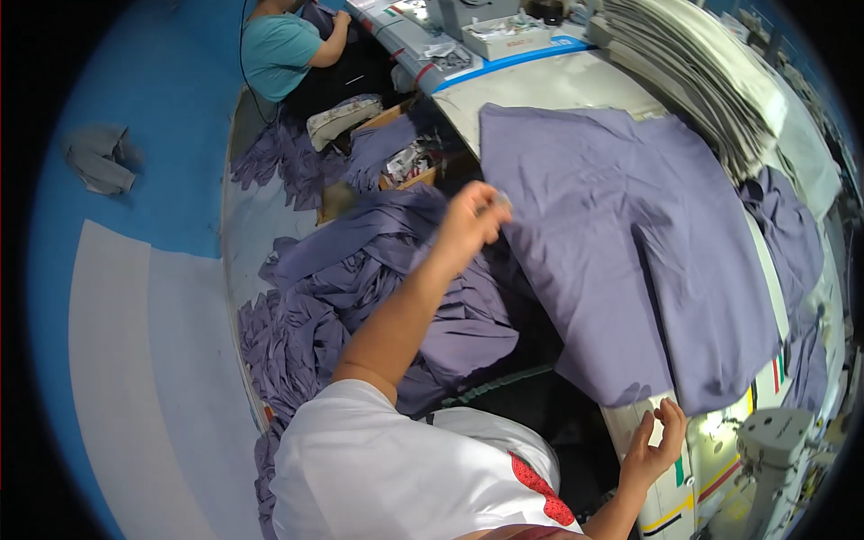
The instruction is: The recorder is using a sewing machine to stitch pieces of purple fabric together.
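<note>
A purple cloth garment piece (621,243), apparently with two leg-like panels, lies spread over the worktable in front of me. My left hand (474,220) is raised by its left edge, the fingers pinched together. A small greyish bit shows at those fingertips, too small to name. By the garment's near end, my right hand (657,443) hovers with curved fingers apart and nothing in them. Beside that hand stands the pale head of a sewing machine (776,436).
A large heap of purple cloth (360,279) lies left of the table. Stacked light-coloured fabric (706,76) rises at the far right, above more purple cloth (787,234). A white box (506,38) sits farther back. Another person in a teal top (279,54) sits at far left.
</note>
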The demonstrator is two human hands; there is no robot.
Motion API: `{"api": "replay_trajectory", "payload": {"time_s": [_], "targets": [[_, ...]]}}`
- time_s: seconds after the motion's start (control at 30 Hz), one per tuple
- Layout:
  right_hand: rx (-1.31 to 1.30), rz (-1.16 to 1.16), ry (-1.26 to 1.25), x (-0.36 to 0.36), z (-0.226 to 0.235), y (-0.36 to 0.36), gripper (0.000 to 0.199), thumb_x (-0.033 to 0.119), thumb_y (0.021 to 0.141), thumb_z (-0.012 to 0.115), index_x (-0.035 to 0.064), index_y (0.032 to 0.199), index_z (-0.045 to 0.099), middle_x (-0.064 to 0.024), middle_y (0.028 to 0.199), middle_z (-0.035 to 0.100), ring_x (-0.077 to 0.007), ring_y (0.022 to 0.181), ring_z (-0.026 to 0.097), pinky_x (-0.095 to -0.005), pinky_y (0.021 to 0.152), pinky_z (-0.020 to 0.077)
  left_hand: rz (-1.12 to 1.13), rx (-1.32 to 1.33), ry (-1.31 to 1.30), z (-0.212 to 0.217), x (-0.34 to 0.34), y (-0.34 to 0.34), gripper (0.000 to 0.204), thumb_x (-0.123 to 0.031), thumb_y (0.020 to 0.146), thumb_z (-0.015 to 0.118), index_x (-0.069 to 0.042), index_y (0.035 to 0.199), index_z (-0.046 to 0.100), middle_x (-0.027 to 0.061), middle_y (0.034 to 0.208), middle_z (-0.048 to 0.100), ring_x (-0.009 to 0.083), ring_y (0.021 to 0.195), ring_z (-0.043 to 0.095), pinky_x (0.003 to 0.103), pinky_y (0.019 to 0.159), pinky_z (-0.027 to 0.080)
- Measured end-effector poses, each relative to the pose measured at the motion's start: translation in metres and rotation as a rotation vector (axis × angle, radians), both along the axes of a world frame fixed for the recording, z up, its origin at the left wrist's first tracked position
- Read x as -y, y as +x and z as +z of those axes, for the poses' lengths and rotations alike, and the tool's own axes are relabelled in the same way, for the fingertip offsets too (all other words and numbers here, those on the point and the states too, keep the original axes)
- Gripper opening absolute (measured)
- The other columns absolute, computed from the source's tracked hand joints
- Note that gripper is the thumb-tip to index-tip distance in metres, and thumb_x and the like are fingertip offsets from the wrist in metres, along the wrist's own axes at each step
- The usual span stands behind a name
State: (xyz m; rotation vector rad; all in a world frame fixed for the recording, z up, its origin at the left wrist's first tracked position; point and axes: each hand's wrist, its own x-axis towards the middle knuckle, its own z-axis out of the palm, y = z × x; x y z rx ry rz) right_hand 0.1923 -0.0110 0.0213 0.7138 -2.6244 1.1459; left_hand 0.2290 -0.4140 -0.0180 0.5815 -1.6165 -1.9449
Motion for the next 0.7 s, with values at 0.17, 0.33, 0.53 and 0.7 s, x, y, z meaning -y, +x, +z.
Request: {"api": "replay_trajectory", "payload": {"time_s": [0.17,0.33,0.53,0.7], "targets": [[-0.026,0.009,0.080,0.036,0.004,-0.025,0.025,-0.007,0.081,0.060,-0.0039,0.106,0.060,-0.0195,0.111,0.060,-0.0347,0.101,0.060,-0.0400,0.087,0.0467,0.282,-0.086,0.124,-0.034,0.159,-0.036,0.015,-0.018,0.093,0.062,-0.004,0.095,0.055,0.0039,0.078,0.060,0.0036,0.051,0.042,0.019,0.043,0.034],[-0.049,0.024,0.184,0.056,0.005,-0.056,0.023,-0.006,0.082,0.060,-0.0048,0.105,0.060,-0.0206,0.113,0.059,-0.0354,0.100,0.059,-0.0403,0.087,0.0469,0.553,0.195,-0.457,-0.039,0.277,-0.106,0.020,-0.022,0.089,0.065,-0.003,0.096,0.067,0.0033,0.076,0.065,0.0090,0.060,0.056,0.025,0.050,0.044],[0.039,-0.060,0.179,0.061,-0.001,-0.072,0.018,-0.005,0.084,0.059,-0.0047,0.103,0.060,-0.0200,0.109,0.060,-0.0341,0.096,0.060,-0.0388,0.085,0.0470,0.788,0.449,-0.918,-0.031,0.346,-0.166,0.020,-0.024,0.072,0.076,-0.009,0.084,0.074,0.0077,0.072,0.069,0.0219,0.069,0.067,0.033,0.067,0.052],[0.016,-0.051,0.278,0.063,-0.002,-0.076,0.016,0.008,0.085,0.065,0.0022,0.100,0.067,-0.0191,0.106,0.065,-0.0366,0.096,0.062,-0.0442,0.086,0.0483,0.704,0.686,-0.940,-0.022,0.365,-0.181,0.017,-0.024,0.074,0.073,-0.011,0.085,0.074,0.0133,0.086,0.071,0.0302,0.086,0.068,0.039,0.079,0.053]]}}
